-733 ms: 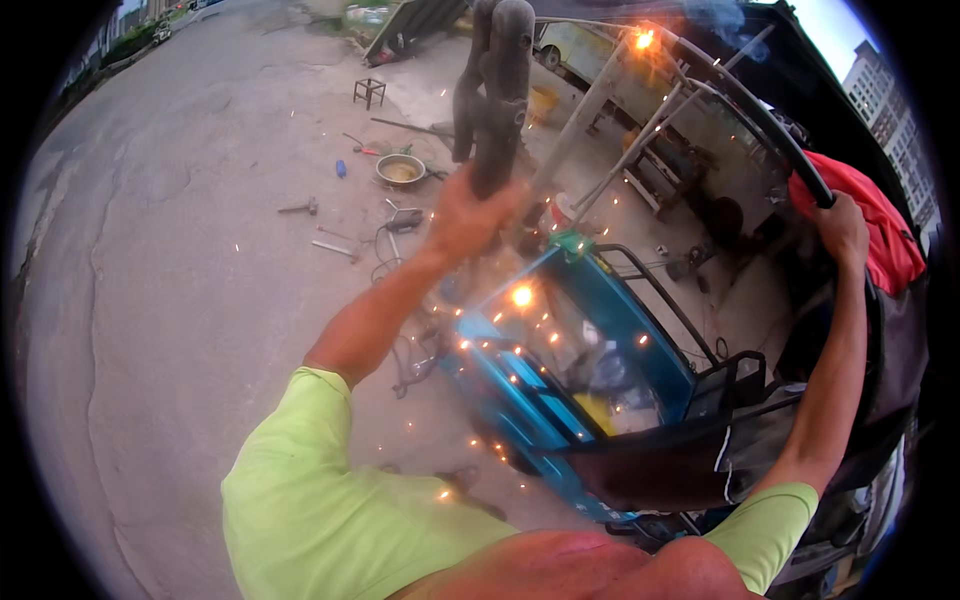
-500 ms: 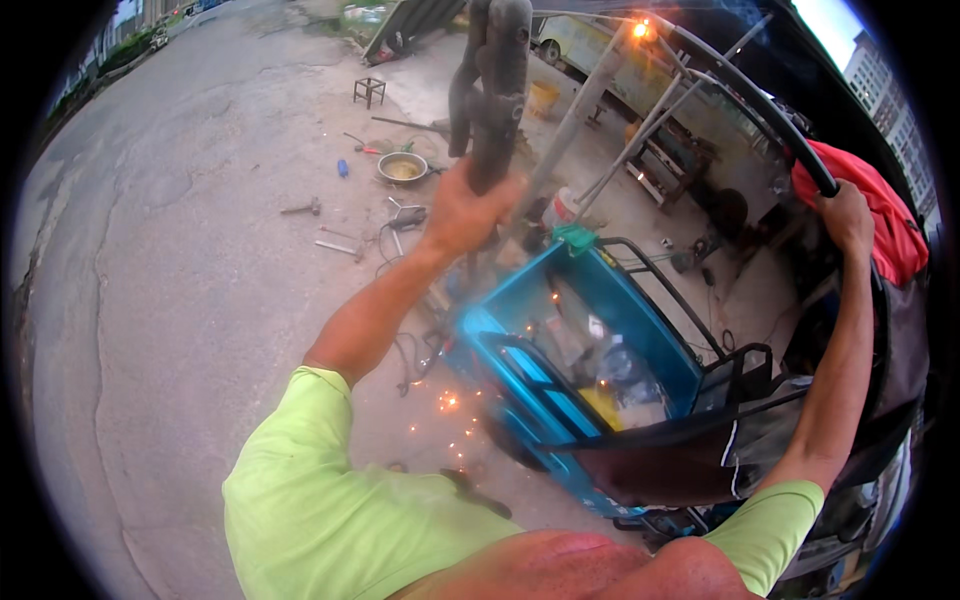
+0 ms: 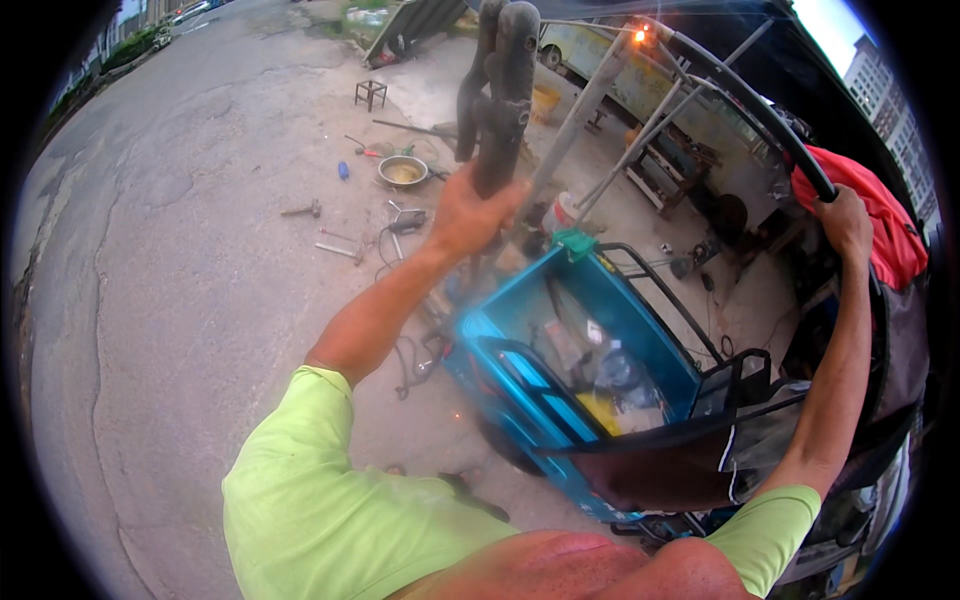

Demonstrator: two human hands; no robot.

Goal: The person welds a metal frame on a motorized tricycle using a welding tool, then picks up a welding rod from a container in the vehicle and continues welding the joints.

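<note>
My left hand (image 3: 475, 208) is raised and closed around the handle of a thick, dark tool that looks like a welding electrode holder (image 3: 508, 95). Its worn jaws point upward. To its right, a small orange glow (image 3: 640, 36) burns where a grey pipe (image 3: 585, 115) meets a curved black pipe (image 3: 745, 85). My right hand (image 3: 846, 218) grips the lower end of that curved pipe, beside a red cloth (image 3: 870, 210). Below both hands stands a blue cargo bed (image 3: 650, 310) with a plastic bottle (image 3: 625, 372) and other loose things inside.
A hammer (image 3: 302, 210), a metal bowl (image 3: 403, 171), a blue can-like object (image 3: 343, 170), cables and an angle-grinder-like tool (image 3: 407, 221) lie on the concrete. A small metal stool frame (image 3: 370, 95) stands farther back. Black rails (image 3: 665, 295) edge the cargo bed.
The glow at the pipe joint has shrunk. Most of the falling sparks over the cargo bed and ground are gone. Both hands keep their grips, almost unmoved.
</note>
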